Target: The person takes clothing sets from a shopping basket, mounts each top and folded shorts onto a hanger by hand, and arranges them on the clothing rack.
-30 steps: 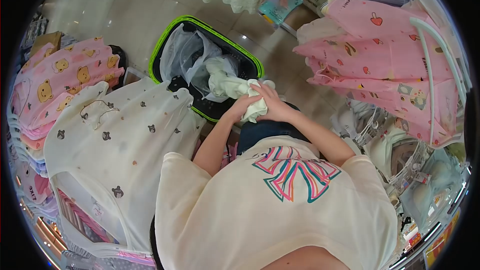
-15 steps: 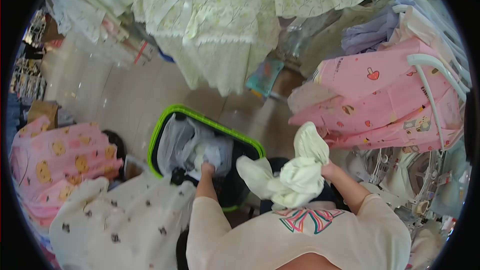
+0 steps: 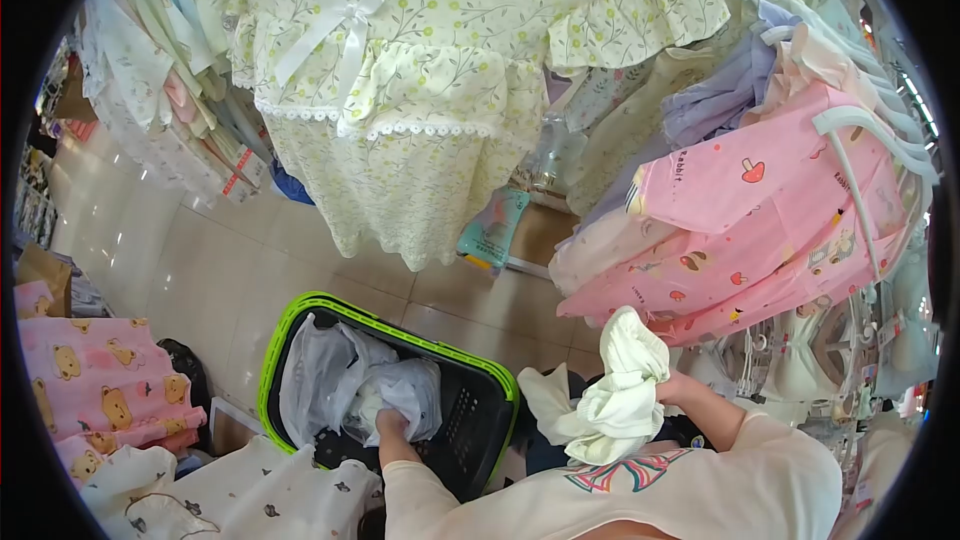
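Observation:
My right hand [image 3: 679,387] is closed around a bunched pale green-white cloth garment [image 3: 622,402], held up in front of my chest. The garment's exact kind cannot be made out in its folds. My left hand [image 3: 391,428] reaches down into a black shopping basket with a bright green rim [image 3: 268,365]. It touches a clear plastic bag [image 3: 415,392] with something whitish inside, and its fingertips are hidden there. Another translucent plastic bag [image 3: 318,380] lies beside it in the basket.
A green floral dress [image 3: 420,70] hangs ahead. Pink printed clothes [image 3: 740,230] hang on a rack at right, with bras [image 3: 810,355] below. A pink bear-print garment [image 3: 110,380] and a white garment [image 3: 260,500] are at left. Tiled floor [image 3: 215,275] shows between.
The view has shifted, so the basket appears lower and more to the left. My right hand still grips the garment, which now hangs closer to my chest. My left hand stays at the bag.

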`<state>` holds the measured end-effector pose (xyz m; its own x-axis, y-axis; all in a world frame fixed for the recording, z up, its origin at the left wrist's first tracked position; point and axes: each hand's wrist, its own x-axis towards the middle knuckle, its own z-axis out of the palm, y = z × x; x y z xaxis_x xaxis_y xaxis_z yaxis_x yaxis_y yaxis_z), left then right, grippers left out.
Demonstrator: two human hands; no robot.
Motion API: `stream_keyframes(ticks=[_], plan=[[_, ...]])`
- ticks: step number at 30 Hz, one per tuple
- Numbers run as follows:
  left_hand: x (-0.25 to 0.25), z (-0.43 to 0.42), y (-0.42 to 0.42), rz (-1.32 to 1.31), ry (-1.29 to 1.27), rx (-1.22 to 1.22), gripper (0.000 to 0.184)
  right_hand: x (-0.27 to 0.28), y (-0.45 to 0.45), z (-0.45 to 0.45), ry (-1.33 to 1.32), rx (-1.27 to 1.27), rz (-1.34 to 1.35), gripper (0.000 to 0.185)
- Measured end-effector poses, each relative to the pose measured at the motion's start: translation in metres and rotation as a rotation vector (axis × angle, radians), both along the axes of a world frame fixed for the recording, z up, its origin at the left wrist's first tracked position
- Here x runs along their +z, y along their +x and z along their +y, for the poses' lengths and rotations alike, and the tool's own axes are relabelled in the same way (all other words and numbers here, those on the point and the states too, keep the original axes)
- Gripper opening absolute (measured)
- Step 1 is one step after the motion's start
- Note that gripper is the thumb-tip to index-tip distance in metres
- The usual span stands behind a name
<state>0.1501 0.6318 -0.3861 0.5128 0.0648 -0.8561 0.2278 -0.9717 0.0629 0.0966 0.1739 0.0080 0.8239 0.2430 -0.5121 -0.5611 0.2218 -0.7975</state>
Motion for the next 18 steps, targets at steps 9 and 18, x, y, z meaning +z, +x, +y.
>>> stream_keyframes(ticks=[9,18], plan=[[0.009,-0.024,-0.027,-0.389,-0.136,0.679,0.060,0.008,0.000,0.000,-0.042,0.046,-0.030,0.076],[0.005,-0.077,-0.076,0.208,-0.432,1.440,0.025,0.032,0.027,0.014,-0.051,0.107,-0.071,0.074]])
